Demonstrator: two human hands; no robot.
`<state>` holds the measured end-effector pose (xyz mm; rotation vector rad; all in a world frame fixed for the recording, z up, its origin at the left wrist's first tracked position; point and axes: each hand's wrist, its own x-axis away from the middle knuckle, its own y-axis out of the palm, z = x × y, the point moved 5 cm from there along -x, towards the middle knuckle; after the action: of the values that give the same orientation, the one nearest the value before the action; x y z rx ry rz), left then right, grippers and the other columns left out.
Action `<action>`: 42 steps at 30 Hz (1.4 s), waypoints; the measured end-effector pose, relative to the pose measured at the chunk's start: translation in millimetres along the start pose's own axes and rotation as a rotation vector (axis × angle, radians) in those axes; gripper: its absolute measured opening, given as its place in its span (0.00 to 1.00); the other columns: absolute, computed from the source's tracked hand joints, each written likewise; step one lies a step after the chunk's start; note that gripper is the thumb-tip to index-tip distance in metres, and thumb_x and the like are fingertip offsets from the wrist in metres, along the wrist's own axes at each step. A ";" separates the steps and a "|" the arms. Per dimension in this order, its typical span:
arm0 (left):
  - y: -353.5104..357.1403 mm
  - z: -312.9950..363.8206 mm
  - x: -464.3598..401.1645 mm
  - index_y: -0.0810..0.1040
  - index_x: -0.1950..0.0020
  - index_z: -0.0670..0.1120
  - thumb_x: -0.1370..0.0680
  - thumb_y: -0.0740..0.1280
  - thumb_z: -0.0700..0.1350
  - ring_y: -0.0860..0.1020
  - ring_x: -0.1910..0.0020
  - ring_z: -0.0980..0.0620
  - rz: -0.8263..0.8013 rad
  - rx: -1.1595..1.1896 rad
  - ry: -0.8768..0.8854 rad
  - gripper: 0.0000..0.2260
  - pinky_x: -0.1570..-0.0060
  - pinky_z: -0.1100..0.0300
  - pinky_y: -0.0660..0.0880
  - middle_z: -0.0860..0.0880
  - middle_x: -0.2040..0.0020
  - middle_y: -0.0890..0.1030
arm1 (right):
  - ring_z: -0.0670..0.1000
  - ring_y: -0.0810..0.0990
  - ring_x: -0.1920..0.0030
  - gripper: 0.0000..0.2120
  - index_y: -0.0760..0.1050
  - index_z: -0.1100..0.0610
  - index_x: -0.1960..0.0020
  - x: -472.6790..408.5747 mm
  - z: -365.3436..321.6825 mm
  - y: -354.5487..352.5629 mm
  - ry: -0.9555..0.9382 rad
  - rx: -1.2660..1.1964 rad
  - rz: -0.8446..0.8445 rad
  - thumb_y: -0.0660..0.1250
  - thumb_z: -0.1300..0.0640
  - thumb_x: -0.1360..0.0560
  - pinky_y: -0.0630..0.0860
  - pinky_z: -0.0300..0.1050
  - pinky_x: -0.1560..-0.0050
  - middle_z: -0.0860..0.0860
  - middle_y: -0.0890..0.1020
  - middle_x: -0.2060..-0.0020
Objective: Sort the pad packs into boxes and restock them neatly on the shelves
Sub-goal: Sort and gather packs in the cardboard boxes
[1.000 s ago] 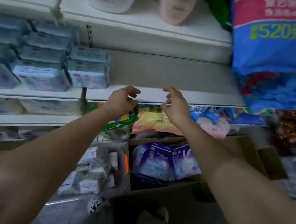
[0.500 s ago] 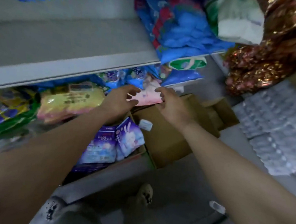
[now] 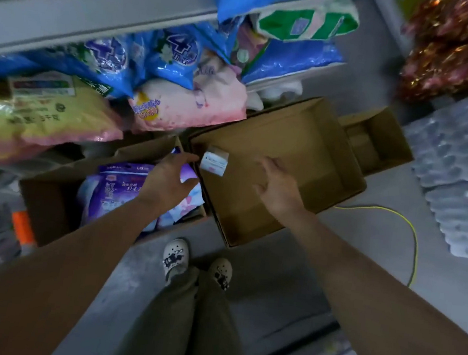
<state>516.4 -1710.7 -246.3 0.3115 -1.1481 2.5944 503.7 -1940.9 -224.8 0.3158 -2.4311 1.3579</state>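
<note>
A small white pad pack (image 3: 214, 162) lies in the far left corner of a nearly bare brown cardboard box (image 3: 317, 145) on the floor. My left hand (image 3: 169, 179) hovers open just left of that pack, over the box's left wall. My right hand (image 3: 278, 187) is open above the box floor, a little to the pack's right. Neither hand holds anything. To the left stands a second cardboard box (image 3: 48, 201) with purple pad packs (image 3: 116, 188) inside, partly hidden by my left arm.
Blue, pink and yellow soft packs (image 3: 189, 100) crowd the low shelf behind the boxes. A smaller open carton (image 3: 381, 140) sits at the right, with shrink-wrapped bottles (image 3: 463, 178) beyond. A yellow cable (image 3: 411, 236) runs over the grey floor. My shoes (image 3: 175, 258) stand close to the boxes.
The view has dropped from the shelves to the floor boxes. Both hands moved down from the shelf edge to the nearly bare box, beside the small white pack.
</note>
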 end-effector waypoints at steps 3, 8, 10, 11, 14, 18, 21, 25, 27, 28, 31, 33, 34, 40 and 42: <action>31.7 -30.0 -23.4 0.75 0.33 0.44 0.27 0.72 0.38 0.75 0.39 0.41 -0.012 -0.046 -0.003 0.23 0.42 0.53 0.70 0.41 0.37 0.76 | 0.52 0.76 0.42 0.25 0.67 0.49 0.30 -29.4 23.7 36.7 0.039 -0.029 -0.044 0.69 0.63 0.24 0.77 0.49 0.42 0.50 0.69 0.34; 83.7 -77.3 -68.4 0.75 0.33 0.42 0.29 0.75 0.40 0.70 0.33 0.36 -0.027 -0.211 0.136 0.25 0.34 0.43 0.68 0.39 0.35 0.75 | 0.49 0.74 0.47 0.27 0.65 0.49 0.30 -83.0 52.7 95.3 0.029 -0.025 -0.088 0.69 0.65 0.25 0.70 0.37 0.55 0.47 0.67 0.33; 100.2 -90.0 -87.8 0.75 0.33 0.43 0.29 0.75 0.44 0.66 0.30 0.34 -0.017 -0.340 0.191 0.25 0.32 0.39 0.63 0.41 0.34 0.75 | 0.48 0.74 0.50 0.27 0.65 0.48 0.30 -105.9 62.3 116.5 0.049 -0.022 -0.092 0.68 0.65 0.24 0.69 0.38 0.57 0.46 0.67 0.33; 107.2 -94.3 -97.4 0.76 0.33 0.44 0.29 0.75 0.45 0.65 0.29 0.33 -0.016 -0.402 0.219 0.25 0.31 0.36 0.61 0.41 0.34 0.75 | 0.48 0.74 0.51 0.27 0.65 0.48 0.30 -117.1 66.3 126.7 0.054 -0.016 -0.096 0.68 0.65 0.24 0.69 0.40 0.57 0.46 0.66 0.33; 121.9 -106.4 -125.7 0.79 0.37 0.44 0.31 0.76 0.46 0.66 0.29 0.32 -0.001 -0.506 0.299 0.24 0.33 0.32 0.58 0.41 0.37 0.78 | 0.53 0.76 0.47 0.29 0.64 0.47 0.28 -150.8 74.1 158.1 0.041 -0.006 -0.122 0.68 0.64 0.24 0.71 0.44 0.53 0.48 0.66 0.32; 136.5 -129.2 -152.6 0.80 0.39 0.43 0.32 0.76 0.46 0.67 0.30 0.32 0.016 -0.585 0.365 0.22 0.33 0.30 0.56 0.41 0.39 0.79 | 0.56 0.69 0.35 0.32 0.65 0.49 0.27 -189.1 76.8 198.8 -0.019 0.004 -0.142 0.71 0.65 0.27 0.72 0.45 0.46 0.51 0.66 0.31; 143.7 -143.0 -160.9 0.81 0.40 0.44 0.28 0.67 0.50 0.68 0.29 0.34 0.062 -0.623 0.405 0.19 0.30 0.34 0.51 0.42 0.40 0.80 | 0.58 0.64 0.30 0.36 0.63 0.50 0.25 -207.9 78.9 229.2 -0.045 0.048 -0.175 0.73 0.64 0.29 0.70 0.47 0.40 0.52 0.65 0.29; 149.0 -152.9 -162.1 0.82 0.41 0.46 0.25 0.59 0.53 0.67 0.29 0.38 0.089 -0.641 0.419 0.19 0.27 0.36 0.49 0.45 0.38 0.79 | 0.58 0.58 0.26 0.43 0.55 0.48 0.23 -222.0 79.1 254.1 -0.056 0.151 -0.114 0.75 0.62 0.30 0.74 0.51 0.38 0.50 0.59 0.27; 150.6 -153.0 -161.3 0.82 0.43 0.47 0.25 0.59 0.52 0.66 0.29 0.38 0.101 -0.627 0.432 0.18 0.27 0.35 0.48 0.46 0.38 0.78 | 0.58 0.57 0.25 0.44 0.52 0.48 0.23 -227.3 79.3 261.5 -0.057 0.221 -0.091 0.74 0.61 0.30 0.74 0.54 0.37 0.50 0.58 0.27; 151.1 -153.3 -161.7 0.83 0.43 0.47 0.25 0.60 0.52 0.67 0.29 0.38 0.111 -0.615 0.440 0.18 0.27 0.35 0.48 0.46 0.38 0.78 | 0.58 0.57 0.26 0.43 0.52 0.48 0.23 -230.5 79.2 263.4 -0.050 0.233 -0.083 0.73 0.61 0.29 0.73 0.55 0.36 0.50 0.59 0.27; 151.5 -153.0 -163.0 0.83 0.44 0.48 0.26 0.61 0.51 0.67 0.30 0.38 0.138 -0.616 0.454 0.17 0.26 0.36 0.47 0.45 0.38 0.78 | 0.57 0.64 0.29 0.39 0.56 0.53 0.23 -241.8 80.5 268.2 -0.090 0.264 -0.065 0.71 0.60 0.29 0.66 0.49 0.31 0.52 0.65 0.29; 150.8 -152.4 -162.9 0.82 0.41 0.48 0.26 0.60 0.51 0.67 0.30 0.38 0.156 -0.621 0.457 0.18 0.26 0.37 0.46 0.45 0.38 0.78 | 0.58 0.69 0.33 0.36 0.59 0.55 0.25 -242.9 83.1 263.4 -0.103 0.231 -0.057 0.70 0.59 0.29 0.64 0.46 0.34 0.54 0.69 0.32; 150.4 -153.0 -163.6 0.80 0.38 0.48 0.26 0.59 0.51 0.68 0.31 0.39 0.147 -0.626 0.444 0.20 0.27 0.37 0.46 0.45 0.39 0.78 | 0.58 0.71 0.36 0.35 0.60 0.55 0.25 -240.8 86.7 259.0 -0.066 0.171 -0.052 0.70 0.60 0.29 0.65 0.46 0.37 0.54 0.71 0.33; 144.8 -148.7 -161.4 0.79 0.37 0.45 0.24 0.56 0.55 0.69 0.31 0.40 -0.013 -0.750 0.346 0.23 0.27 0.38 0.47 0.45 0.42 0.81 | 0.54 0.80 0.42 0.31 0.68 0.56 0.29 -188.3 127.9 209.7 0.422 -0.488 -0.106 0.75 0.51 0.27 0.77 0.54 0.40 0.52 0.79 0.41; 140.0 -137.1 -154.4 0.81 0.40 0.47 0.21 0.56 0.56 0.69 0.32 0.43 -0.166 -0.812 0.280 0.20 0.27 0.44 0.45 0.47 0.42 0.81 | 0.52 0.83 0.45 0.22 0.75 0.57 0.36 -162.8 134.9 193.0 0.506 -0.712 -0.145 0.75 0.51 0.27 0.80 0.53 0.43 0.53 0.82 0.43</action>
<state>601.7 -1724.6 -480.3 -0.1290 -1.8226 1.7580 560.9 -1951.3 -505.1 -0.0364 -2.2116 0.3792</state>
